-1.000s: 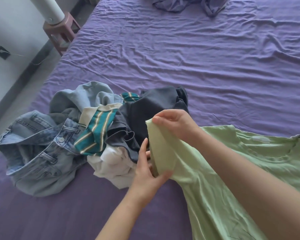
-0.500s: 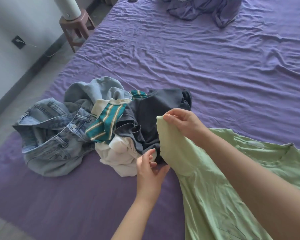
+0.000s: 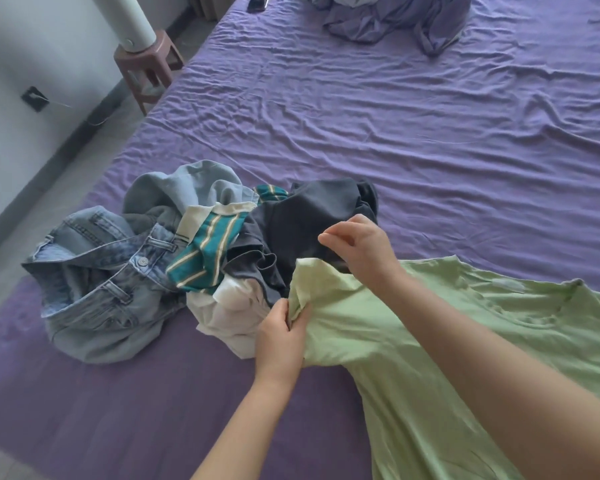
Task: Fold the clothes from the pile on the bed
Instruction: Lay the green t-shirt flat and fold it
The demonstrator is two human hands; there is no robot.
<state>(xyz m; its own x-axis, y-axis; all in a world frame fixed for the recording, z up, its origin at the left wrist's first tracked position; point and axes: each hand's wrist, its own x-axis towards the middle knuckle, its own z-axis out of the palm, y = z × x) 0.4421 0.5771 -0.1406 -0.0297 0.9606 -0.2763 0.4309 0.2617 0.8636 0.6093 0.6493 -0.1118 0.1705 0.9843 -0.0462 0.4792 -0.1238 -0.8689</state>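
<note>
Item: pale green cotton T-shirt (image 3: 447, 358), spread across the near right of the bed, neck opening toward the right edge, one sleeve drawn toward the pile.

Item: left hand (image 3: 281, 341), nearest the viewer, forearm reaching in from the lower edge. Its fingers (image 3: 278, 315) and thumb are curled and pinch the bunched end of the green sleeve.

Item: right hand (image 3: 361, 251), just beyond, forearm crossing over the shirt from the lower right. It is poised above the upper edge of the same sleeve, fingers loosely bent; whether they hold any cloth cannot be told.

Item: pile of unfolded clothes, just beside the sleeve on its left, resting on the bed. Contents, right to left: dark grey garment (image 3: 309, 223), partly under the right hand; crumpled white garment (image 3: 229, 313) at the near side, touching the left hand; teal knit piece with cream stripes (image 3: 205, 254) lying on top; light blue denim jeans (image 3: 97, 282), waistband and button showing, at the left; faded blue garment (image 3: 187, 185) behind.

Item: wrinkled purple bed sheet (image 3: 395, 116), covering the whole bed.

Item: heap of lilac-grey bedding (image 3: 395, 19), at the far end.

Item: brown plastic stool (image 3: 146, 67), on the floor beside the far left of the bed, carrying a white cylindrical object (image 3: 132, 19).
</note>
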